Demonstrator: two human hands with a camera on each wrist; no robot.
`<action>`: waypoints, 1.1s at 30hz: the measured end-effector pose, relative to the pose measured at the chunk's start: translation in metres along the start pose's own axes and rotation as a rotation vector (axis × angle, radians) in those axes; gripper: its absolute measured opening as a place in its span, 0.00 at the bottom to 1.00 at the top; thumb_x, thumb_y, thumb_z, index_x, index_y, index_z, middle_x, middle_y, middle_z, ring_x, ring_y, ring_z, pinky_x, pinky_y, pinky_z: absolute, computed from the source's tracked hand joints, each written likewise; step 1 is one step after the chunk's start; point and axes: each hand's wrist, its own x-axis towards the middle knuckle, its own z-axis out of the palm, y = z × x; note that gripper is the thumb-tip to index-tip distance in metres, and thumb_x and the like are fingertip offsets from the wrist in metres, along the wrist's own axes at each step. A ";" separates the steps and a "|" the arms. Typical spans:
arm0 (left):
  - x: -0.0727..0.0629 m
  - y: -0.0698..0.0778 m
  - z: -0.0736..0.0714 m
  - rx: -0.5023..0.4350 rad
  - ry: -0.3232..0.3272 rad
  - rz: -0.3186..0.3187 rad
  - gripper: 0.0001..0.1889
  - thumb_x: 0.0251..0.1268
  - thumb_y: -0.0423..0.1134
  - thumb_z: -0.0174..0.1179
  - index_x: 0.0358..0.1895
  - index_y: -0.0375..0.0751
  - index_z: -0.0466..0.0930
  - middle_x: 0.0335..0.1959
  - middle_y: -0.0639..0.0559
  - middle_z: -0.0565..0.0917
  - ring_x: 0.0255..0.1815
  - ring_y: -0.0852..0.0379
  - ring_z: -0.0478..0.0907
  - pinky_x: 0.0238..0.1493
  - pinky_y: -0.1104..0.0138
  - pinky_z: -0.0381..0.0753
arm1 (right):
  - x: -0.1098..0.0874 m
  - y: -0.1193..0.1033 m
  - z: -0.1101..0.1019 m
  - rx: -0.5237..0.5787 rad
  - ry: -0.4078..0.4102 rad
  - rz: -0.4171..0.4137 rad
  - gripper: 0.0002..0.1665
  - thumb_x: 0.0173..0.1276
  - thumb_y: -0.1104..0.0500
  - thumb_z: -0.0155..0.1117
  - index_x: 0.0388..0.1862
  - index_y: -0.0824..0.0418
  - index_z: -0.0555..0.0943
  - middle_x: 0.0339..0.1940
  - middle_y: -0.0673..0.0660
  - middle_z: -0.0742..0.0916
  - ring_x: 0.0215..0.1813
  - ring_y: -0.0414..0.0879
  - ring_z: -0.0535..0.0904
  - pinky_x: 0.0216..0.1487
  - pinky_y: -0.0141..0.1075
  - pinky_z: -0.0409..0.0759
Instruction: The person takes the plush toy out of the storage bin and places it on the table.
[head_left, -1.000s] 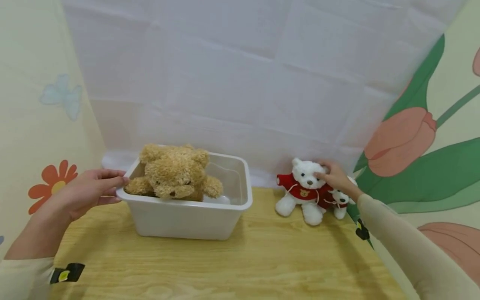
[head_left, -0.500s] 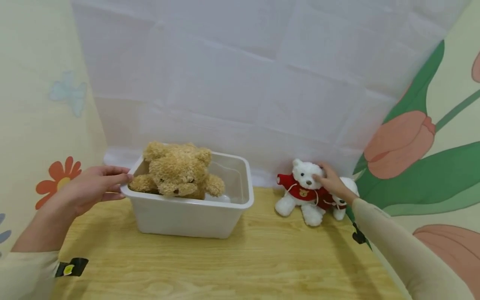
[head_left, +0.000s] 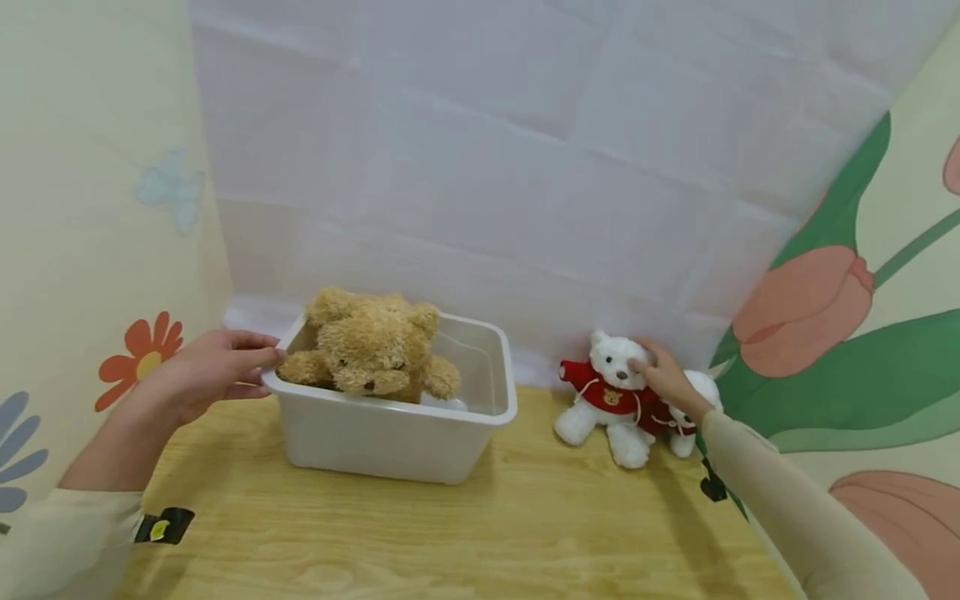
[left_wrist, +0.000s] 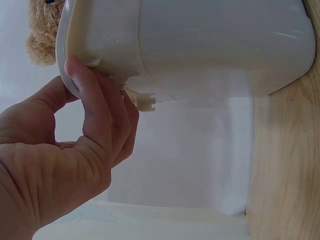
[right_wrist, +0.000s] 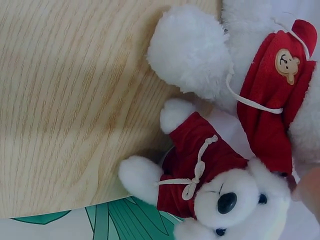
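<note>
My left hand (head_left: 217, 371) pinches the left rim of a white plastic bin (head_left: 382, 442), thumb on top and fingers underneath, as the left wrist view shows. A curly tan teddy bear (head_left: 375, 346) sits in the bin with its head and arms above the rim. On the right, my right hand (head_left: 671, 379) holds the head of a white teddy bear (head_left: 611, 396) in a red hoodie, thumb at its face and fingers behind. Beside it leans a smaller white teddy bear (right_wrist: 235, 200) in a dark red top, partly covered by my hand in the head view.
The bin and bears stand at the back of a wooden table (head_left: 420, 542). A white sheet (head_left: 487, 167) hangs behind them. Painted walls with flowers (head_left: 802, 308) close in on both sides. Wood surface lies between bin and bears.
The head view has shifted, so the whole scene sits farther right and slightly lower. Both hands keep their places on the bin rim and the white teddy bear.
</note>
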 end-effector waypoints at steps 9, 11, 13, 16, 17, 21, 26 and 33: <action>-0.001 0.000 0.003 -0.010 0.003 -0.013 0.34 0.81 0.45 0.54 0.72 0.19 0.55 0.48 0.41 0.73 0.38 0.55 0.76 0.47 0.61 0.86 | -0.002 0.001 0.005 -0.083 0.011 -0.007 0.39 0.82 0.44 0.53 0.79 0.67 0.61 0.77 0.72 0.64 0.76 0.69 0.56 0.71 0.66 0.56; -0.001 -0.001 0.002 -0.008 0.004 -0.014 0.35 0.81 0.46 0.54 0.73 0.19 0.55 0.49 0.40 0.73 0.39 0.55 0.76 0.47 0.61 0.86 | -0.002 -0.003 0.004 -0.092 0.010 -0.010 0.39 0.82 0.43 0.52 0.79 0.67 0.61 0.76 0.72 0.64 0.76 0.70 0.56 0.71 0.67 0.56; -0.002 -0.001 0.002 -0.005 0.005 -0.014 0.35 0.81 0.46 0.54 0.73 0.19 0.54 0.51 0.39 0.72 0.39 0.54 0.75 0.47 0.61 0.85 | -0.001 -0.008 0.002 -0.098 0.017 -0.021 0.38 0.82 0.44 0.52 0.78 0.68 0.63 0.76 0.73 0.64 0.75 0.70 0.56 0.70 0.67 0.57; -0.004 -0.002 0.001 0.003 0.005 -0.011 0.35 0.81 0.46 0.54 0.73 0.19 0.54 0.52 0.38 0.72 0.39 0.54 0.75 0.47 0.61 0.85 | 0.001 -0.016 0.000 -0.109 0.030 -0.046 0.36 0.82 0.46 0.52 0.76 0.70 0.65 0.74 0.74 0.65 0.73 0.71 0.58 0.68 0.68 0.59; -0.005 -0.002 0.000 0.004 0.006 -0.010 0.35 0.81 0.46 0.54 0.73 0.19 0.55 0.53 0.38 0.72 0.39 0.54 0.75 0.47 0.62 0.86 | 0.002 -0.017 0.000 -0.118 0.032 -0.054 0.36 0.82 0.46 0.52 0.75 0.71 0.66 0.73 0.74 0.65 0.73 0.71 0.59 0.68 0.68 0.60; -0.006 -0.002 -0.001 0.005 0.006 -0.010 0.35 0.81 0.46 0.54 0.73 0.19 0.54 0.53 0.39 0.72 0.39 0.54 0.75 0.46 0.62 0.86 | 0.003 -0.020 -0.001 -0.139 0.036 -0.071 0.35 0.82 0.46 0.53 0.73 0.71 0.68 0.72 0.74 0.67 0.71 0.71 0.62 0.65 0.68 0.63; -0.007 -0.002 -0.002 0.005 0.002 -0.011 0.35 0.81 0.46 0.54 0.73 0.19 0.54 0.51 0.39 0.73 0.39 0.54 0.75 0.47 0.61 0.85 | 0.003 -0.023 -0.004 -0.129 0.051 -0.101 0.33 0.82 0.45 0.52 0.72 0.69 0.70 0.72 0.72 0.68 0.70 0.69 0.64 0.64 0.68 0.65; -0.004 0.005 0.004 0.004 0.004 0.000 0.35 0.80 0.46 0.55 0.73 0.19 0.55 0.52 0.38 0.72 0.39 0.54 0.75 0.47 0.62 0.85 | 0.002 -0.052 -0.022 -0.143 0.064 -0.145 0.35 0.82 0.42 0.52 0.73 0.66 0.70 0.75 0.69 0.66 0.74 0.69 0.58 0.66 0.70 0.60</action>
